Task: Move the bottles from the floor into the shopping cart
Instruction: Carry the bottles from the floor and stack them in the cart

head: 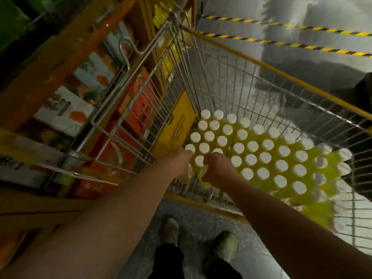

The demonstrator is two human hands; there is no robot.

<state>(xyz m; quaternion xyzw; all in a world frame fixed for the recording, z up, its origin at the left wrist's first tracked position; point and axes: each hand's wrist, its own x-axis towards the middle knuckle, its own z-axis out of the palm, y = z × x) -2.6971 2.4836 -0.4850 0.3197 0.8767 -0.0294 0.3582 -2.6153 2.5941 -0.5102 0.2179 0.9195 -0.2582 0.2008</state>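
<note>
A wire shopping cart [237, 77] with yellow rim trim stands in front of me. Its basket holds several upright yellow-green bottles [265, 158] with white caps, packed in rows. My left hand [179, 164] and my right hand [217, 168] reach over the near rim, side by side at the near-left corner of the bottle block. Each hand's fingers curl around a bottle there; a white cap [199, 160] shows between the two hands. The bodies of the gripped bottles are mostly hidden by my hands.
Orange shelving [60, 57] with boxed goods runs along the left, close to the cart. A yellow placard [177, 125] leans inside the cart's left wall. My shoes [171, 230] stand on grey floor below the cart. Black-yellow hazard tape [302, 45] crosses the floor beyond.
</note>
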